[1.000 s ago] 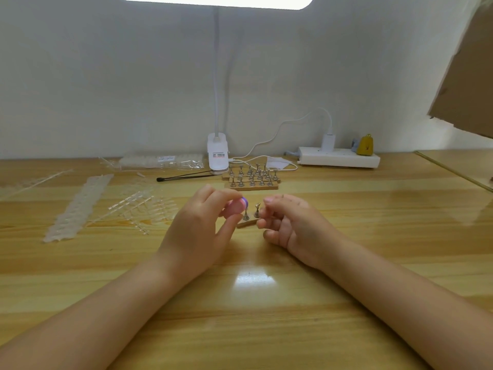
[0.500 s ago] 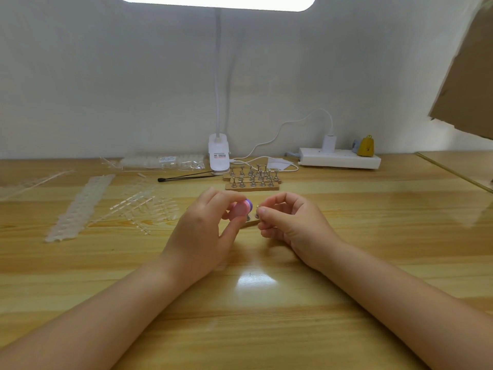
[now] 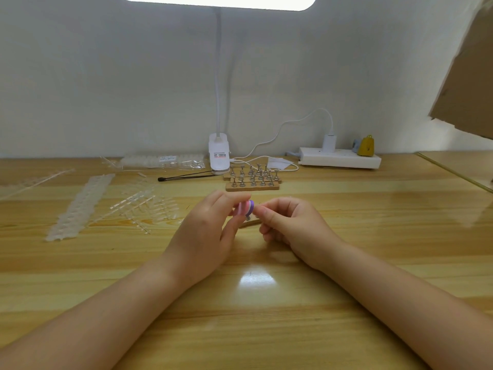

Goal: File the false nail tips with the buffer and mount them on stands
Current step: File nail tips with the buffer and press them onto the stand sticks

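My left hand (image 3: 205,233) pinches a small pink and purple buffer (image 3: 245,207) between thumb and fingers at the table's middle. My right hand (image 3: 288,225) has its fingertips curled together right against the buffer's purple end; a clear nail tip there is too small to make out. Just below the hands lies a small wooden strip (image 3: 249,222) with a metal stand on it, mostly hidden. Further back, wooden bases with several metal stands (image 3: 253,178) sit in rows.
Clear nail tip strips (image 3: 80,204) and loose sprues (image 3: 144,206) lie at left, a packet of tips (image 3: 162,161) behind them. A lamp clamp (image 3: 219,153), a black thin tool (image 3: 186,176), a white power strip (image 3: 338,157) and a cardboard sheet (image 3: 469,84) stand at the back and right.
My right hand has moved left and closed up to the buffer, fingertips now touching it. My left hand has turned the buffer slightly, showing its pink layers.
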`<state>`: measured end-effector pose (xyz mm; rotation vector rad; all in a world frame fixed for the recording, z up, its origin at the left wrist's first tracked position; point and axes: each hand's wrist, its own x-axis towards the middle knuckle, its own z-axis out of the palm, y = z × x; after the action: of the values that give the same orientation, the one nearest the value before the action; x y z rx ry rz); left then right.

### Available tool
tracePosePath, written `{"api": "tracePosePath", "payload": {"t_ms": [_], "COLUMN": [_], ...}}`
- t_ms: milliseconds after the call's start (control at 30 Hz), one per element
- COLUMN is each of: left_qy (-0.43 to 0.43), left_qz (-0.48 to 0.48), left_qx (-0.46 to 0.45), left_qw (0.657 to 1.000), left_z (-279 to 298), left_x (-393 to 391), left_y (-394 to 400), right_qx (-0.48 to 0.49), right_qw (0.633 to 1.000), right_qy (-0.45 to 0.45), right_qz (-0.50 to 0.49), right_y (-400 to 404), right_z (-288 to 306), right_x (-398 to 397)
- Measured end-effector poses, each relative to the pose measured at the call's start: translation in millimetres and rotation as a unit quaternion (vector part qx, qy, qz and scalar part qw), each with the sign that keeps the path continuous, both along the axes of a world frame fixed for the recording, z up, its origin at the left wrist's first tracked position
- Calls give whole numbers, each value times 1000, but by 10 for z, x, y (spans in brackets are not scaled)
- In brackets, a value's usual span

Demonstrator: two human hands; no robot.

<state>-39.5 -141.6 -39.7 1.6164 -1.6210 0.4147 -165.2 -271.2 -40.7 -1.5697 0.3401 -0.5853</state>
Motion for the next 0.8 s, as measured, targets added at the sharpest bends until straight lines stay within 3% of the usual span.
{"api": "tracePosePath", "payload": {"t_ms": [233, 467, 600, 800], "left_qy": [-10, -26, -36, -69], "left_qz": [4, -45, -1, -49], "left_qx": [4, -41, -21, -54], "left_qw": [1000, 998, 999, 995], "left_z": [-1, 29, 19, 57], "left_x": [4, -86, -66, -106], "left_y": [-1, -16, -21, -18], "right_qx": [40, -1, 57, 7], "right_qw": [999, 1000, 998, 999], "right_qy": [-22, -6, -15, -5], "right_qz": [16, 22, 36, 35], "right_y": [-51, 13, -8, 6], "right_z": [-30, 3, 34, 4], "right_x": [10, 22, 3, 22]}}
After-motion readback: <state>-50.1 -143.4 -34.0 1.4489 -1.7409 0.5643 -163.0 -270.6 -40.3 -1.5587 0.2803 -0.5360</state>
